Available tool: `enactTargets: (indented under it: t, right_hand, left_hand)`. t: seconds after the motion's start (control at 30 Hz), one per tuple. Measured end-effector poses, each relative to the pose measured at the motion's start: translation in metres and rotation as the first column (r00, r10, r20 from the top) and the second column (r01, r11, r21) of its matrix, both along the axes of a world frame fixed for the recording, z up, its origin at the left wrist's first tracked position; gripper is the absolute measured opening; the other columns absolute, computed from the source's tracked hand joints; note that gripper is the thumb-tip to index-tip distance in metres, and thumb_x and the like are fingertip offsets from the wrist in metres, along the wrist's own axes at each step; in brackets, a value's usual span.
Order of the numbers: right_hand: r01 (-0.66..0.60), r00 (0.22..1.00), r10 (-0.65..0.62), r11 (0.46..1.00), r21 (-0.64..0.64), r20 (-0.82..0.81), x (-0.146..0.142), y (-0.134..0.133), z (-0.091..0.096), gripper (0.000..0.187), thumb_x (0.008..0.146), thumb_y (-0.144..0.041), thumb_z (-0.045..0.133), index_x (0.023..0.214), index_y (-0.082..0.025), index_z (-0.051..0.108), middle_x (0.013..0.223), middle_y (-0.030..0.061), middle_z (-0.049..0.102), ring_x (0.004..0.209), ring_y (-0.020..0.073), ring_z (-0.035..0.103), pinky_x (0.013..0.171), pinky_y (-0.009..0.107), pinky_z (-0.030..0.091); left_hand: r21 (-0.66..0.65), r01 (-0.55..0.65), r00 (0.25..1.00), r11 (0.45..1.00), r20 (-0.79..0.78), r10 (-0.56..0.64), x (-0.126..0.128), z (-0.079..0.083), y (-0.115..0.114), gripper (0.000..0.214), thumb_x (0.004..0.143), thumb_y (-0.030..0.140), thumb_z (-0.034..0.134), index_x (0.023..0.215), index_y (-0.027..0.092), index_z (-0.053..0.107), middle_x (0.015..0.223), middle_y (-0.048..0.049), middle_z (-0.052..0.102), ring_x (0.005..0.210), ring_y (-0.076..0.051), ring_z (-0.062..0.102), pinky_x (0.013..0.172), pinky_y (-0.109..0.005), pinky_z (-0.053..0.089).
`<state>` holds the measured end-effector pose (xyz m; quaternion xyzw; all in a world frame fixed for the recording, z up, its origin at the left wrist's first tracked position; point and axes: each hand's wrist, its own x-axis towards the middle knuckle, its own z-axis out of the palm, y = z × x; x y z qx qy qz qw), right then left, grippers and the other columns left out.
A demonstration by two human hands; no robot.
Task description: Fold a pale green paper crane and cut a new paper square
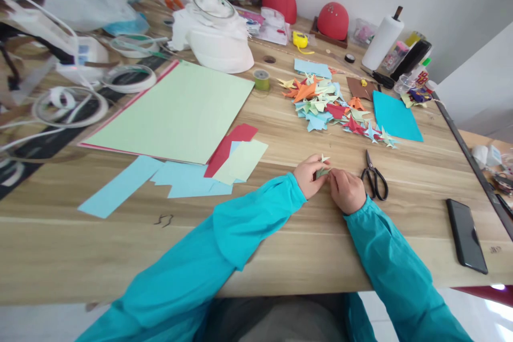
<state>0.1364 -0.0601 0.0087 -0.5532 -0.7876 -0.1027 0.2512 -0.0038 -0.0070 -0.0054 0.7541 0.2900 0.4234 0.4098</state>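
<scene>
My left hand (310, 176) is closed on a small pale green folded paper piece (321, 172), whose pointed tips stick up past the fingers. Against its lower right end, my right hand (347, 190) pinches with thumb and forefinger; the fingers hide most of that end. Just right of my right hand lie black-handled scissors (374, 177), blades pointing away from me. Beyond both hands is a heap of folded paper pieces (320, 100) in orange, red, blue and pale green.
Pale green sheets (172, 112) are stacked at left, with blue paper strips (120, 187) and a red strip (230, 149) along their edge. A thread spool (262, 80) stands behind. A turquoise sheet (396, 116) and a phone (466, 235) lie at right.
</scene>
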Motion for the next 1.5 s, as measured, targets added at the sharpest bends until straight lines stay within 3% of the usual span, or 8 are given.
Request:
enactTargets:
  t: [0.13,0.33,0.5,0.57,0.67,0.73,0.83,1.5]
  right_hand:
    - [-0.035,0.998,0.035,0.999,0.006,0.047,-0.002,-0.002,0.003,0.024,0.085,-0.014,0.039,0.097,-0.013,0.06,0.073,0.0101,0.067,0.065,0.0179,0.061,0.057,0.026,0.044]
    - [-0.04,0.992,0.04,0.999,-0.003,0.116,-0.005,-0.004,0.007,0.027,0.083,-0.012,0.04,0.099,-0.01,0.061,0.067,0.0094,0.066,0.059,0.0169,0.06,0.053,0.026,0.044]
    - [-0.011,0.988,0.001,0.998,-0.067,-0.157,-0.007,-0.006,0.006,0.027,0.085,-0.018,0.04,0.103,-0.012,0.06,0.074,0.0096,0.069,0.065,0.0175,0.064,0.059,0.026,0.049]
    - [0.031,0.904,-0.085,0.991,-0.133,-0.42,-0.008,-0.006,0.005,0.024,0.086,-0.024,0.042,0.1,-0.015,0.059,0.075,0.0076,0.069,0.063,0.0161,0.064,0.059,0.026,0.051]
    - [0.003,0.604,-0.248,0.951,-0.309,-0.757,-0.009,-0.004,0.005,0.021,0.084,-0.036,0.048,0.086,-0.018,0.058,0.064,0.0027,0.065,0.047,0.0131,0.058,0.045,0.024,0.048]
    - [-0.1,0.413,-0.325,0.913,-0.397,-0.851,-0.009,-0.001,0.006,0.024,0.08,-0.042,0.052,0.078,-0.018,0.056,0.058,0.0005,0.063,0.04,0.0116,0.054,0.037,0.023,0.044]
    - [-0.227,0.303,-0.359,0.872,-0.433,-0.883,-0.009,0.003,0.009,0.029,0.075,-0.045,0.058,0.074,-0.016,0.057,0.057,0.0001,0.062,0.039,0.0099,0.052,0.035,0.021,0.042]
    - [-0.27,0.378,-0.343,0.848,-0.457,-0.86,-0.009,0.003,0.013,0.029,0.072,-0.044,0.062,0.074,-0.015,0.06,0.056,0.0007,0.062,0.039,0.0083,0.052,0.036,0.02,0.042]
  left_hand:
    - [-0.1,-0.01,0.997,0.995,0.079,0.018,0.002,-0.003,0.002,0.015,0.073,0.022,0.058,0.084,0.013,0.063,0.099,-0.0114,0.057,0.096,-0.021,0.058,0.081,-0.033,0.05]
    - [-0.131,0.041,0.99,0.991,0.141,-0.023,0.0,-0.004,0.003,0.018,0.072,0.022,0.059,0.086,0.012,0.063,0.103,-0.013,0.056,0.097,-0.022,0.057,0.078,-0.033,0.05]
    - [-0.199,0.012,0.982,0.98,0.188,0.026,0.001,-0.004,0.005,0.014,0.073,0.019,0.058,0.083,0.012,0.063,0.101,-0.0122,0.057,0.097,-0.021,0.057,0.079,-0.032,0.049]
    - [-0.21,0.004,0.98,0.978,0.196,0.038,0.001,-0.004,0.005,0.014,0.073,0.019,0.057,0.083,0.013,0.063,0.102,-0.0121,0.056,0.094,-0.02,0.058,0.077,-0.031,0.05]
    - [-0.166,-0.004,0.987,0.986,0.158,0.031,0.0,-0.002,0.004,0.014,0.073,0.018,0.057,0.084,0.013,0.063,0.102,-0.0124,0.056,0.094,-0.019,0.058,0.077,-0.032,0.05]
    - [-0.115,-0.004,0.992,0.993,0.128,0.019,-0.001,-0.001,0.004,0.015,0.073,0.017,0.056,0.086,0.012,0.064,0.102,-0.0129,0.056,0.096,-0.02,0.057,0.077,-0.031,0.05]
    - [-0.04,0.0,0.996,0.999,0.092,0.004,-0.002,-0.001,0.004,0.018,0.073,0.015,0.055,0.088,0.012,0.064,0.103,-0.013,0.057,0.095,-0.02,0.057,0.074,-0.03,0.05]
    - [0.101,-0.004,0.999,0.995,-0.034,0.008,-0.005,-0.005,0.002,0.026,0.075,0.013,0.053,0.098,0.013,0.064,0.107,-0.0125,0.056,0.095,-0.019,0.058,0.072,-0.026,0.05]
